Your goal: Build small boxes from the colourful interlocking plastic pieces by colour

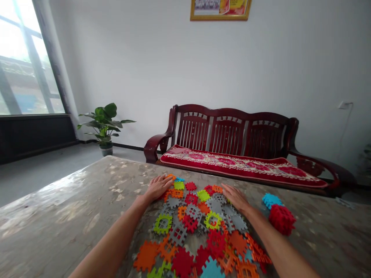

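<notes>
A spread of flat, notched plastic building tiles (191,210) in red, orange, grey, lime green and blue lies loosely between my forearms. At the pile's far left edge rests my left hand (158,188), fingers stretched out and palm down, touching or just over orange and red tiles. My right hand (235,197) lies along the far right edge with its fingers extended, beside an orange window-shaped tile (217,189) and grey ones. What is under either palm is hidden. Right of my right forearm stand a red stack of tiles (281,219) and a blue stack (271,200).
The tiles lie on a table with a patterned brown-grey cover (87,216). Beyond its far edge stands a dark wooden bench (226,131) with a red floral seat cover (232,160). A potted plant (106,123) is at the left. One grey piece (344,203) lies far right.
</notes>
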The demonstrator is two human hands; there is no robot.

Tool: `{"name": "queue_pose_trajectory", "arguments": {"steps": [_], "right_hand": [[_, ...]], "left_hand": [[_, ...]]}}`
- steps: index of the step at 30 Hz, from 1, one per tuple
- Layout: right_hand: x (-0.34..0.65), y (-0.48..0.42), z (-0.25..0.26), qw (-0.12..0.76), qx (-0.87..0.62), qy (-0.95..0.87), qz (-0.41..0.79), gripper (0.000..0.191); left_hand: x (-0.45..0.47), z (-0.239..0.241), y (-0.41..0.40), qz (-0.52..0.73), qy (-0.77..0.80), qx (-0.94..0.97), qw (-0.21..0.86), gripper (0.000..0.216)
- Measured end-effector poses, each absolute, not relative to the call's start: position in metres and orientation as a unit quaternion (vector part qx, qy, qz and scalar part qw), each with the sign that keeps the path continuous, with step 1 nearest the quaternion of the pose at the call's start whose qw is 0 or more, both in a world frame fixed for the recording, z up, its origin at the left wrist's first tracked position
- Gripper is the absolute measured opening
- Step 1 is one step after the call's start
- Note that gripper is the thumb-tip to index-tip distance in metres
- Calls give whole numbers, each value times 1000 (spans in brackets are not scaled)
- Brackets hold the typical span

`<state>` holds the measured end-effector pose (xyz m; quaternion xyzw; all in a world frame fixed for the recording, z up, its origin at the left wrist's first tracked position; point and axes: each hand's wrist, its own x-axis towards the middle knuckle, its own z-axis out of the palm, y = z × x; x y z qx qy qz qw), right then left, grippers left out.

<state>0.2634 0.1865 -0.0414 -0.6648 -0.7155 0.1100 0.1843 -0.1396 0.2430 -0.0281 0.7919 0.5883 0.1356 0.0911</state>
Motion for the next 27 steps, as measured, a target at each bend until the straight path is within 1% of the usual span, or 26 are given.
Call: {"name": "queue_pose_trajectory", "arguments": {"steps": [4, 9, 14, 18, 20, 23, 25, 27], "right_hand": [[253, 183, -36, 199, -600, -763, 135, 54], [252, 162, -32, 225, -566, -781, 140, 50], [253, 144, -28, 248, -541, -783, 184, 53], [255, 125, -16, 253, -554, -770, 189, 56], [262, 107, -11, 272, -570, -753, 186, 57], [283, 68, -14, 309, -609, -712, 165, 58], [299, 39, -24, 305, -638, -692, 141, 58], [311, 17, -37, 289, -655, -686, 127, 58]], "left_hand": [[-106, -26, 238, 144, 552, 813, 118, 55], [-73, -28, 227, 180, 491, 841, 141, 55], [-30, -25, 213, 201, 406, 870, 192, 55], [-5, -14, 207, 214, 395, 869, 208, 56], [-11, -4, 201, 220, 405, 862, 211, 56], [-52, 4, 176, 210, 436, 852, 199, 58], [-91, -1, 146, 191, 453, 854, 169, 63], [-128, -17, 109, 166, 490, 845, 134, 63]]}}
